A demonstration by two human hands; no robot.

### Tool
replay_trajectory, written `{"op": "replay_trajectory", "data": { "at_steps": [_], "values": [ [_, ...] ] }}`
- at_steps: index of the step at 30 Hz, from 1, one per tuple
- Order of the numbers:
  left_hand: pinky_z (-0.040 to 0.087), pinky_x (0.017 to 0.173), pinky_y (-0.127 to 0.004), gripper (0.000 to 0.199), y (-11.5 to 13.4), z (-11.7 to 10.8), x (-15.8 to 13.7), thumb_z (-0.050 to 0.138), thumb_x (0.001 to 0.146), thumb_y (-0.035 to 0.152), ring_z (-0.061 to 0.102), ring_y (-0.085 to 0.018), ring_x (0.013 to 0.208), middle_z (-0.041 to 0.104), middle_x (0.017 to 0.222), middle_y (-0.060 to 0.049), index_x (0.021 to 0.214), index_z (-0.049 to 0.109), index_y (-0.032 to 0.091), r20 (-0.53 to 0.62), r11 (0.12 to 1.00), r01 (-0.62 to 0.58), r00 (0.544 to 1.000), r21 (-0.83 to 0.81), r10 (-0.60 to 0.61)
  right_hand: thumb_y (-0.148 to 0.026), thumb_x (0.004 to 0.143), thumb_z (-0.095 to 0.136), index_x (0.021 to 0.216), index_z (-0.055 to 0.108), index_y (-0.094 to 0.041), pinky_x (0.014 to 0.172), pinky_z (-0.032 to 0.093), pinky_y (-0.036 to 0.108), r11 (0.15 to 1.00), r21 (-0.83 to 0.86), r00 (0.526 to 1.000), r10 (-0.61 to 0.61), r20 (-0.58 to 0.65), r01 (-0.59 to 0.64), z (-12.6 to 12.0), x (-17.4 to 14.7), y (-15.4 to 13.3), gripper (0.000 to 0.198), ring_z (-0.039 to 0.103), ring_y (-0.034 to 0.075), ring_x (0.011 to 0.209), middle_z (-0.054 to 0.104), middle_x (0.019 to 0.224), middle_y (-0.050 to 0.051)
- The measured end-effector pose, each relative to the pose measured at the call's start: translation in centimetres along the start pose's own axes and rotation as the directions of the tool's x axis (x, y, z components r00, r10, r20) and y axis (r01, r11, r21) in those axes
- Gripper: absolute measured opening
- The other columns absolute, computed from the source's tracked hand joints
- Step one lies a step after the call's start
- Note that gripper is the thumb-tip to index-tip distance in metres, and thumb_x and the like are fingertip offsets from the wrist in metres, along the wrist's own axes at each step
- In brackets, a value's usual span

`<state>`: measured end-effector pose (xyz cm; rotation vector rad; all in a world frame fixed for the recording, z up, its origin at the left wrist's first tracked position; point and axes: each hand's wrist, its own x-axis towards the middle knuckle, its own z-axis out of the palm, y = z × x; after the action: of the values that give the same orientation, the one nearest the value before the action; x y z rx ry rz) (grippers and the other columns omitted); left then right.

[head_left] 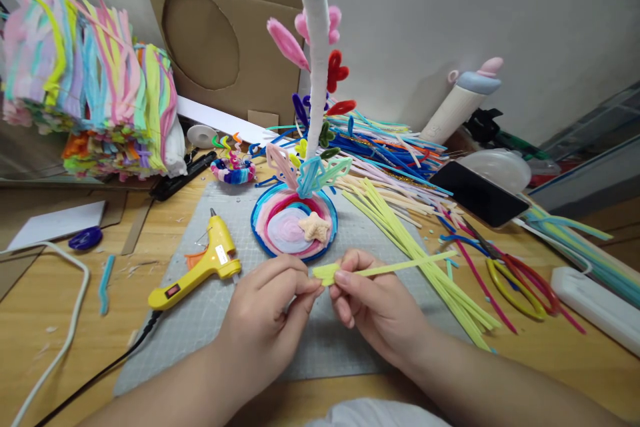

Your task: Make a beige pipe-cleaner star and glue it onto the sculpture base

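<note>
Between my two hands is a yellow-green pipe cleaner (pixel 390 269), its near end folded into a short flat bundle and its tail reaching out to the right. My left hand (pixel 270 300) pinches the left end of the folded part. My right hand (pixel 373 290) grips it just beside, thumb on top. Just beyond my fingers stands a round base (pixel 294 221) of coiled pipe cleaners in blue, pink and lilac, with a cream starfish (pixel 315 227) on it. A white wrapped stem (pixel 317 60) rises behind, with coloured loops and petals around it.
A yellow glue gun (pixel 203 267) lies left on the grey cutting mat (pixel 200 340). Loose yellow-green pipe cleaners (pixel 425 260) spread to the right, near scissors (pixel 520 280) and a phone (pixel 477 193). Bundled pipe cleaners (pixel 95 80) are stacked at the back left.
</note>
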<state>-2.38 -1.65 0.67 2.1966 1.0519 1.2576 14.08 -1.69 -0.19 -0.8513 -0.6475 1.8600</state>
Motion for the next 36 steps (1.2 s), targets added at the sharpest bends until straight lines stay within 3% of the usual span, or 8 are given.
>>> {"op": "replay_trajectory", "data": {
  "at_steps": [8,15,19,24,26,29,32,36],
  "values": [
    [0.042,0.060,-0.022,0.024,0.1,0.1,0.0,0.067,0.076,0.018,0.050,-0.012,0.070,0.057,0.083,0.000,0.095,0.052,0.020,0.027,0.970,0.241,0.971,-0.046,-0.240,-0.028,0.074,0.072,0.072,0.052,-0.017,0.039,0.039,0.014,0.956,-0.292,1.000,-0.010,-0.001,0.010,-0.7,0.5,-0.7,0.023,0.052,0.005,0.039,0.062,0.054,-0.005],
    [0.039,0.058,-0.026,0.021,-1.0,0.9,0.8,0.068,0.071,0.032,0.054,-0.014,0.064,0.060,0.070,-0.001,0.081,0.056,0.017,0.492,0.510,0.772,0.635,-0.379,-0.596,-0.039,0.072,0.070,0.074,0.051,-0.017,0.043,0.039,0.017,0.870,-0.483,0.993,0.118,0.016,-0.096,-0.5,0.7,-1.1,0.029,0.049,0.006,0.040,0.056,0.046,-0.006],
    [0.040,0.065,-0.028,0.025,-1.6,0.5,1.0,0.072,0.067,0.033,0.057,-0.016,0.068,0.063,0.072,-0.003,0.076,0.057,0.015,0.560,0.393,0.821,0.571,-0.415,-0.600,-0.040,0.071,0.072,0.080,0.052,-0.017,0.045,0.042,0.019,0.893,-0.441,0.987,0.141,0.074,-0.094,-0.7,1.1,-0.9,0.032,0.051,0.007,0.042,0.057,0.053,-0.005],
    [0.031,0.055,-0.022,0.027,-1.2,-0.7,1.7,0.074,0.065,0.036,0.042,-0.008,0.055,0.054,0.060,0.004,0.068,0.059,0.014,0.584,0.329,0.868,0.494,-0.371,-0.645,-0.030,0.079,0.064,0.096,0.044,-0.024,0.044,0.039,0.020,0.883,-0.375,0.953,-0.302,0.004,0.281,-1.2,1.0,-1.0,0.026,0.052,0.008,0.050,0.057,0.077,-0.003],
    [0.026,0.051,-0.021,0.028,-1.0,-0.9,2.0,0.075,0.063,0.038,0.036,-0.006,0.051,0.049,0.056,0.006,0.066,0.058,0.015,0.578,0.303,0.872,0.483,-0.384,-0.658,-0.022,0.082,0.059,0.093,0.045,-0.026,0.052,0.042,0.023,0.673,-0.512,0.764,-0.644,-0.050,0.534,-1.3,0.5,-1.4,0.019,0.051,0.010,0.060,0.051,0.082,-0.002],
    [0.023,0.051,-0.022,0.029,-1.0,-1.0,2.0,0.075,0.063,0.038,0.034,-0.007,0.052,0.048,0.057,0.006,0.066,0.057,0.015,0.588,0.281,0.869,0.484,-0.406,-0.648,-0.015,0.077,0.063,0.088,0.054,-0.026,0.080,0.042,0.036,0.008,-0.789,0.431,-0.841,0.327,0.614,-1.1,-0.5,-2.4,0.018,0.053,0.017,0.085,0.052,0.090,0.001],
    [0.022,0.051,-0.022,0.030,-1.1,-1.0,1.7,0.075,0.065,0.039,0.032,-0.007,0.053,0.047,0.058,0.006,0.070,0.058,0.015,0.604,0.285,0.872,0.483,-0.398,-0.634,-0.017,0.077,0.067,0.092,0.064,-0.027,0.104,0.019,0.049,-0.497,-0.706,0.402,-0.588,0.702,0.505,-0.7,-1.0,-3.1,0.018,0.053,0.024,0.105,0.063,0.104,0.004],
    [0.019,0.049,-0.023,0.031,-1.1,-1.0,1.5,0.074,0.066,0.040,0.030,-0.006,0.051,0.043,0.055,0.007,0.070,0.056,0.015,0.651,0.264,0.892,0.448,-0.367,-0.613,-0.013,0.086,0.057,0.098,0.064,-0.026,0.111,0.000,0.050,-0.508,-0.680,0.541,-0.416,0.731,0.529,-0.7,-0.6,-3.1,0.019,0.058,0.020,0.105,0.071,0.098,-0.001]
  ]
}}
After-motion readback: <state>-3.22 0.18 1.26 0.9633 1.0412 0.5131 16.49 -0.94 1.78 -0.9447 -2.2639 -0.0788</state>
